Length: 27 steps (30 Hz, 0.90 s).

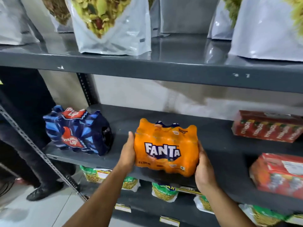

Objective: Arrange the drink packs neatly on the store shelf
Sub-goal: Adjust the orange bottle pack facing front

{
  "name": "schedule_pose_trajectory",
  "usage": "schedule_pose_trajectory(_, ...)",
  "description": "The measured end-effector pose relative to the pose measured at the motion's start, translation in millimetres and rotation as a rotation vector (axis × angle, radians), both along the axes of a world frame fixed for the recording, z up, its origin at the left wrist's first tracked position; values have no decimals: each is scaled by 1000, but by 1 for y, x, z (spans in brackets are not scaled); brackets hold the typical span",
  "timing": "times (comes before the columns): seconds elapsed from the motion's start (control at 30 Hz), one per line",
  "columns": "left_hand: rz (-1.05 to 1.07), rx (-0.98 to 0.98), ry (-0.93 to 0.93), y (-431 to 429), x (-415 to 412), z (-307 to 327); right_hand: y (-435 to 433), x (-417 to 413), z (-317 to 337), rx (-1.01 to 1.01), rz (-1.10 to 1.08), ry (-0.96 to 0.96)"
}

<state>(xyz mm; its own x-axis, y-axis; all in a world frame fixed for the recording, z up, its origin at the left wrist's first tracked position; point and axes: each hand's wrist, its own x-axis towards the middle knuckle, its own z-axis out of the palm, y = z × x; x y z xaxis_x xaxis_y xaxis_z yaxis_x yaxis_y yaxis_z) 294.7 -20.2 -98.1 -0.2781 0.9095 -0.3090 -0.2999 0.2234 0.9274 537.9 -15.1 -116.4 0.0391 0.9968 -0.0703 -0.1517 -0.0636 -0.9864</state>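
Head view: you are clamping the orange Fanta pack (166, 149) between your left hand (128, 152) and right hand (204, 169), palms pressing its opposite ends, fingers wrapping behind, probably because the slick, lumpy shrink-wrap is offering no handle. The pack is sitting over the front edge of the grey metal shelf (218, 138), between the blue Thums Up pack (77, 131) and red cartons (265, 126).

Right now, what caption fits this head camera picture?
Both hands, left hand and right hand, hold an orange Fanta pack over the middle shelf.
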Motion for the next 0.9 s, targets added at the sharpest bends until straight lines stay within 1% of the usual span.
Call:
schedule_pose_trajectory(0.13, -35, -21, 4, 1, 3, 3, -1, 0, 0, -41, -54, 57)
schedule_pose_trajectory(0.27, -47, -4, 60, -4, 13, 9, 0, 5, 1, -70, -108, 81)
schedule_pose_trajectory(0.43, -42, 10, 85, -11, 23, 20, -4, 3, 16, -104, -248, 126)
schedule_pose_trajectory(0.5, -89, 9, 129, -15, 21, 21, -9, -3, 21, -93, -260, 89)
schedule_pose_trajectory(0.53, -101, 46, 173, -20, 18, 23, -11, -6, 24, -56, -288, 35)
schedule_pose_trajectory(0.57, -87, 114, 250, -26, 12, 27, -14, -11, 29, 28, -357, -40)
schedule_pose_trajectory(0.63, -4, 348, 480, -43, -13, 35, -26, -17, 42, 292, -525, -199)
schedule_pose_trajectory(0.67, 56, 501, 626, -50, -38, 39, -35, -27, 47, 453, -555, -286)
schedule_pose_trajectory(0.7, 144, 646, 760, -56, -67, 45, -44, -39, 53, 606, -532, -372)
schedule_pose_trajectory(0.73, 251, 752, 850, -61, -102, 50, -53, -61, 57, 746, -488, -436)
schedule_pose_trajectory(0.77, 388, 798, 885, -67, -136, 54, -61, -86, 62, 856, -417, -455)
schedule_pose_trajectory(0.8, 532, 807, 903, -72, -169, 57, -67, -114, 65, 921, -316, -459)
schedule_pose_trajectory(0.83, 623, 782, 935, -74, -204, 59, -69, -149, 68, 944, -211, -474)
schedule_pose_trajectory(0.87, 644, 732, 953, -75, -224, 60, -67, -177, 71, 915, -101, -500)
schedule_pose_trajectory(0.9, 596, 641, 912, -74, -245, 58, -62, -211, 73, 815, -5, -485)
